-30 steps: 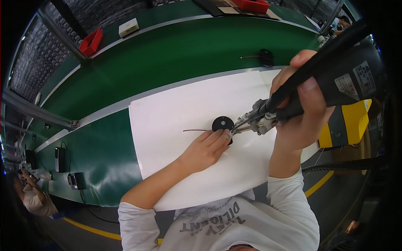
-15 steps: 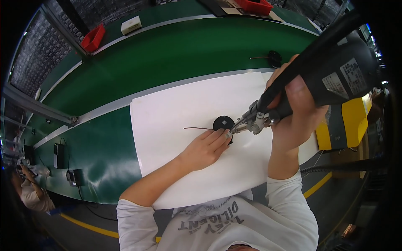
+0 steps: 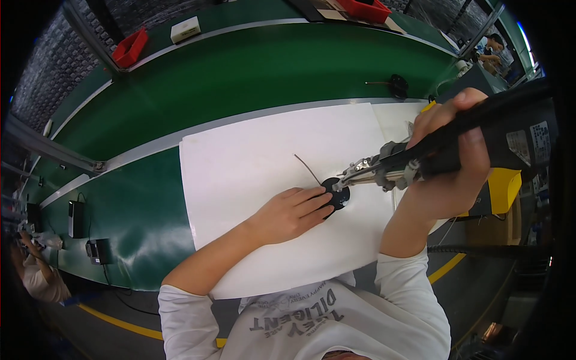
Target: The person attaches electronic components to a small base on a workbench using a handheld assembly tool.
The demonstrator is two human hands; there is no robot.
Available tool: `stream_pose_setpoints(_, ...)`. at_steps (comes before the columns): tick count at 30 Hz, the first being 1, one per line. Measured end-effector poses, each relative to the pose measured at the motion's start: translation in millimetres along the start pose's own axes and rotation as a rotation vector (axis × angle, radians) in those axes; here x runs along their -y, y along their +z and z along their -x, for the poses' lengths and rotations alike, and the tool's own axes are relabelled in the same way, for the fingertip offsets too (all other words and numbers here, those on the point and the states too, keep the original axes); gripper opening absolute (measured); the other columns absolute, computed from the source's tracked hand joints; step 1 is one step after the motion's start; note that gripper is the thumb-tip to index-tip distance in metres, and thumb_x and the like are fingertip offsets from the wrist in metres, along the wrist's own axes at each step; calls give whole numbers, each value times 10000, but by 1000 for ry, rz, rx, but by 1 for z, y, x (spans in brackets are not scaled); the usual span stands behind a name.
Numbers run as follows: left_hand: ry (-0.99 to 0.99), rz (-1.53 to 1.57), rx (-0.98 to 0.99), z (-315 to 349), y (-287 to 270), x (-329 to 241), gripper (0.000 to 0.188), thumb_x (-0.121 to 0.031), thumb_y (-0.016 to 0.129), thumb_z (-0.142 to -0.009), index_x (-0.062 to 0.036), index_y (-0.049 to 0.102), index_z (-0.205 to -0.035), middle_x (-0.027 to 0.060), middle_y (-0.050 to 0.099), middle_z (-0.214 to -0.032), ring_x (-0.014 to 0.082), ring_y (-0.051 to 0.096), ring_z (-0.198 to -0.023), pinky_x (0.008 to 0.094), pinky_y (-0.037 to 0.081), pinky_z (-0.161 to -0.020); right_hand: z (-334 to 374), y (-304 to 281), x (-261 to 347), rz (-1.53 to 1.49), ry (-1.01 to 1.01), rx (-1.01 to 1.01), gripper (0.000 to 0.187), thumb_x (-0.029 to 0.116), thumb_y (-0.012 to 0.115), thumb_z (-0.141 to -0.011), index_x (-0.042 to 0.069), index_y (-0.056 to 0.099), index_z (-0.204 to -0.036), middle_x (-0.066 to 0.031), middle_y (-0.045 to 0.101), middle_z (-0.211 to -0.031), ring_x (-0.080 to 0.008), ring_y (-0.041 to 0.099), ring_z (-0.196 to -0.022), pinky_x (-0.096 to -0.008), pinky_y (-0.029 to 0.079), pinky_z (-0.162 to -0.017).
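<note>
My left hand (image 3: 292, 215) steadies a small black round part (image 3: 342, 198) on the white sheet (image 3: 240, 162), fingertips pressed on its left side. A thin brown wire (image 3: 307, 166) sticks out from the part toward the far left. My right hand (image 3: 459, 153) is wrapped around a large black handheld power tool (image 3: 510, 144) with a slim metal nozzle assembly (image 3: 378, 171). The nozzle's tip is at the top of the round part; whether it touches I cannot tell. A dark cable or hose runs along the tool.
Beyond the sheet runs a green belt (image 3: 240, 90) with another black round part (image 3: 398, 86) on it. Red bins (image 3: 130, 48) and a white box (image 3: 185, 30) stand on the far ledge. A yellow-and-black object (image 3: 504, 189) is at right. Another person (image 3: 39, 270) works at far left.
The round part has turned, so its wire points farther away from me. It and my left hand have shifted slightly right. My right hand has swung the tool lower and to the right.
</note>
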State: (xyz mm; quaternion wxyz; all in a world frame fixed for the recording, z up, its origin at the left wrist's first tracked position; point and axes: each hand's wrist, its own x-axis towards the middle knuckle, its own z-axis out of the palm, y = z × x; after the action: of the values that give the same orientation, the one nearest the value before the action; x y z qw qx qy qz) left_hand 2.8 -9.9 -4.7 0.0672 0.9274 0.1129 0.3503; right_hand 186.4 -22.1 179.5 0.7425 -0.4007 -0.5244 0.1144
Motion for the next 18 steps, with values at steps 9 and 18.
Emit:
stream_pose_setpoints(9,-7,28,49,-1,-4,-2,281,-121,669,-819,-49,683,-1090,86,638,-1121,248,587,-1159,348,514,-824,10,9,0,76,9,83,329,234,418,-898,-39,466,-1076,-78,481,-616,-135,448,-475,-245,358,-460)
stream_pose_setpoints(18,1,11,51,-2,-3,-2,317,-131,701,-789,-66,681,-1098,68,637,-1168,230,611,-1058,331,512,-780,6,14,-10,-139,2,237,304,176,494,-881,-44,503,-1091,-86,519,-633,-123,481,-506,-226,365,-474)
